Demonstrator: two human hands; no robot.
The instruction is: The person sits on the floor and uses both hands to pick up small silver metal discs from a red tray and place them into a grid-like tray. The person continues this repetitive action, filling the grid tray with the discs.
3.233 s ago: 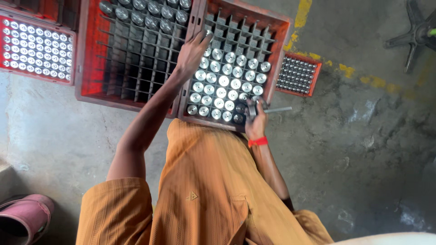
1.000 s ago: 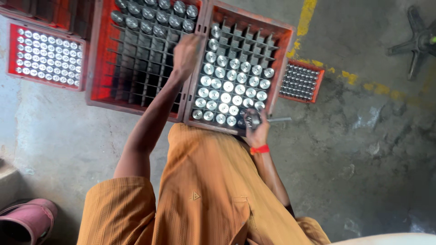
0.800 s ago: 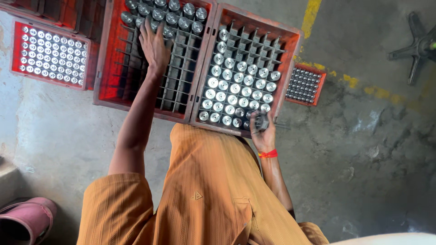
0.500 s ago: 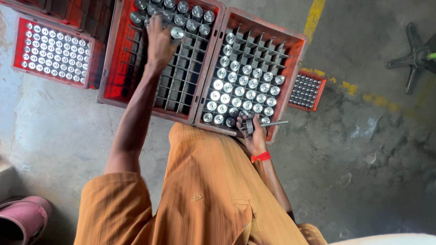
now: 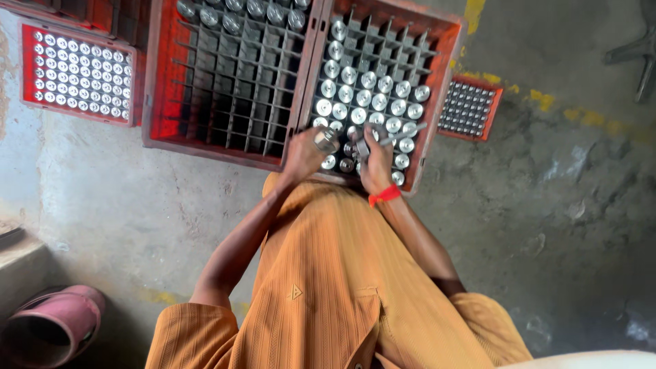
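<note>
My left hand (image 5: 301,156) grips a shiny metal cylinder (image 5: 326,139) over the near edge of the right red crate (image 5: 443,82). That crate's divider cells hold several metal cylinders (image 5: 369,99) standing upright. My right hand (image 5: 376,162), with a red band on the wrist, sits just beside the left hand on the same near rows. It is closed around a thin metal rod (image 5: 408,131) that points right. The left red crate (image 5: 156,89) is mostly bare dividers, with several cylinders (image 5: 236,10) in its far row.
A small red tray (image 5: 78,75) of little shiny pieces lies left of the crates, and another small red tray (image 5: 468,109) lies to their right. A pink tub (image 5: 51,328) sits at the bottom left. A yellow floor line (image 5: 547,102) runs at the right.
My left hand reached to the far row of the left crate, closed on a cylinder and carried it back to the near edge of the right crate. My right hand stayed put.
</note>
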